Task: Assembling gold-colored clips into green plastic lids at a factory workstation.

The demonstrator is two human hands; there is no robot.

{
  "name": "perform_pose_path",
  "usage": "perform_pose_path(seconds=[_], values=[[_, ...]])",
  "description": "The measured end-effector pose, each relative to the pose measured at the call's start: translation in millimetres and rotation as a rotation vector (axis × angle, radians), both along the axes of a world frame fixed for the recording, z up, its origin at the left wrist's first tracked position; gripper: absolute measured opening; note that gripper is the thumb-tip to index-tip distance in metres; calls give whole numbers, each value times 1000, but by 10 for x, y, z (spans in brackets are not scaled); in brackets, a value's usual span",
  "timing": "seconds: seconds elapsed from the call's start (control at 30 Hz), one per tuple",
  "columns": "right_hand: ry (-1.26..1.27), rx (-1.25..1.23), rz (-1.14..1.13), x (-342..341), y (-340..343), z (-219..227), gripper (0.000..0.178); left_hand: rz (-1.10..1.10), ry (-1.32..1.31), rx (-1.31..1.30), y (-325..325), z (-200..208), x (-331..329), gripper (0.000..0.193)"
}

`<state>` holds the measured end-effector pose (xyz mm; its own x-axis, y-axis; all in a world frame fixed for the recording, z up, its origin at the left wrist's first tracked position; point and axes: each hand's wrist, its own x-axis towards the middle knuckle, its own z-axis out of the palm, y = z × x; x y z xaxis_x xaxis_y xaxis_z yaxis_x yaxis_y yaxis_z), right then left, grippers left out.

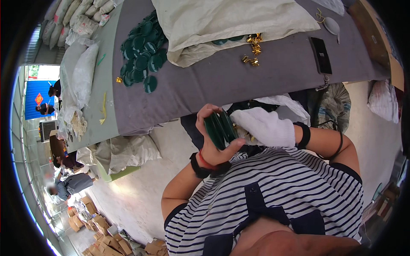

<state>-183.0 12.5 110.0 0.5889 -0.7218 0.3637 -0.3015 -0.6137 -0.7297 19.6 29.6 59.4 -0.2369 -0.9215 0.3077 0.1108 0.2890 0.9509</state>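
My left hand (209,147) is wrapped round a few dark green round discs (218,128), held on edge in front of my chest. Close against them is my right hand (269,126), in a white knitted glove with its fingers curled. Small gold metal pieces (251,137) show under the gloved fingers, partly hidden by them. On the grey-covered table lies a heap of similar green discs (143,53). More gold pieces (255,45) lie by the mouth of a cream cloth sack (230,23), where some green discs also show.
A black phone (321,55) and a pale oval object with a cord (331,26) lie on the table's right side. A cardboard box (376,38) stands at the far right. Stuffed bags fill the far left. Other people work at left, near piled cartons (102,243).
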Motion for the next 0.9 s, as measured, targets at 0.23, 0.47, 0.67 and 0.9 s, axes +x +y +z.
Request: perform_pose_path(seconds=[0.23,0.47,0.67,0.9], values=[[199,466,222,-147,-118,25,48,29,-185,-289,-18,-142,58,96],[512,-12,-77,-111,-79,197,38,-59,72,479,-23,56,152,87],[562,-249,108,-54,-162,157,27,-130,140,724,10,136,169,76],[586,190,153,23,-56,26,40,-181,124,724,126,49,195,79]])
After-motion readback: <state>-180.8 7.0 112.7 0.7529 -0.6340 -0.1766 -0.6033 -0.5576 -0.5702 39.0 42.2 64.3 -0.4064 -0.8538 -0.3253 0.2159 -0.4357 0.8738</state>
